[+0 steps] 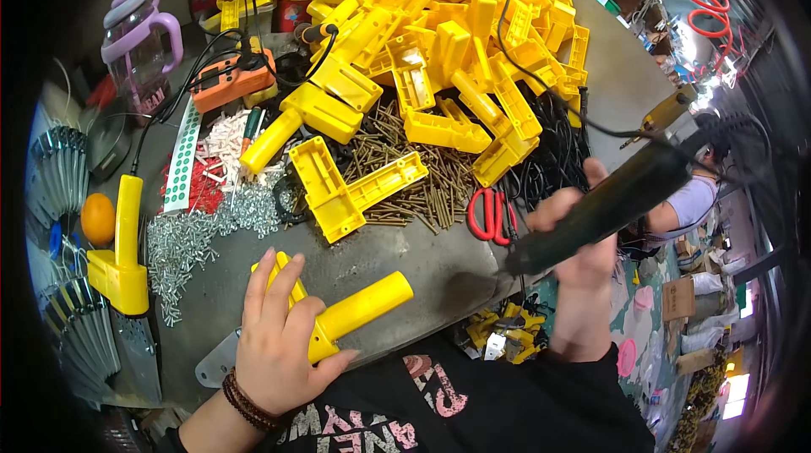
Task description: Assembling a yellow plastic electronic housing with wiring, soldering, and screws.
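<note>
My left hand lies over a yellow plastic tool housing near the table's front edge, fingers and thumb gripping it. The housing's round handle points right. A flat metal blade sticks out to the left, partly hidden by the hand. At the right, my right hand is raised with its palm up and fingers apart. A black electric screwdriver on a cable slants across in front of this palm, its tip blurred. Whether the fingers touch it is hard to see.
A heap of yellow housings fills the back. Long brass-coloured screws, small silver screws and red-handled scissors lie before it. A housing with a blade, metal blades and a bottle are left. Another person sits right.
</note>
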### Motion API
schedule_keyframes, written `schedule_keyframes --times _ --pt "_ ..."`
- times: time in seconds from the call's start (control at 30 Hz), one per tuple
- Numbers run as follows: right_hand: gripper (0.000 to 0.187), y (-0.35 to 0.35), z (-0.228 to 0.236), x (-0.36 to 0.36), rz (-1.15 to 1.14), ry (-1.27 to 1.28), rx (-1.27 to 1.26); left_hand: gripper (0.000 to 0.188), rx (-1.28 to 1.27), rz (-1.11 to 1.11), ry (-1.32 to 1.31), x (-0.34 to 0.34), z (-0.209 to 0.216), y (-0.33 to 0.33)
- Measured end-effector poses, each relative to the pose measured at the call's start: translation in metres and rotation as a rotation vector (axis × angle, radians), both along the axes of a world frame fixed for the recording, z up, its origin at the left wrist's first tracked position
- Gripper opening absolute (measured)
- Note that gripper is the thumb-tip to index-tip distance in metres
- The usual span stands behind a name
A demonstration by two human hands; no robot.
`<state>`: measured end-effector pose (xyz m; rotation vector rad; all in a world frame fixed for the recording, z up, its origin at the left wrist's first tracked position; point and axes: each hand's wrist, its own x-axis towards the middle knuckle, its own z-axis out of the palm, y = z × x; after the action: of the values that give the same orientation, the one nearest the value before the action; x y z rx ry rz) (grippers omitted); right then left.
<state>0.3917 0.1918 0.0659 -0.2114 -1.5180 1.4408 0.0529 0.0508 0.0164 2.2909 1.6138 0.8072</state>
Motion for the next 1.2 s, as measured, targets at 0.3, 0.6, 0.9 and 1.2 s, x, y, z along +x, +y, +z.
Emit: schedule_keyframes --times 0.3,0.6,0.9,1.2 --pt "0.092 -0.008 -0.004 -0.026 0.024 -0.146 -0.223 0.055 0.005 -0.003 -0.029 -0.002 -0.001 -0.003" --pt "0.097 -0.017 -0.001 -0.012 0.131 -0.023 -0.184 0.055 0.012 0.002 -0.018 -0.002 -0.001 0.000" --pt "0.091 0.000 -0.020 0.008 -0.026 -0.054 -0.015 0.055 -0.002 0.031 -0.025 -0.003 0.001 -0.007" --pt "0.062 -0.008 -0.028 0.013 0.247 -0.035 -0.278 0.053 0.005 0.018 -0.055 0.002 0.000 -0.003"
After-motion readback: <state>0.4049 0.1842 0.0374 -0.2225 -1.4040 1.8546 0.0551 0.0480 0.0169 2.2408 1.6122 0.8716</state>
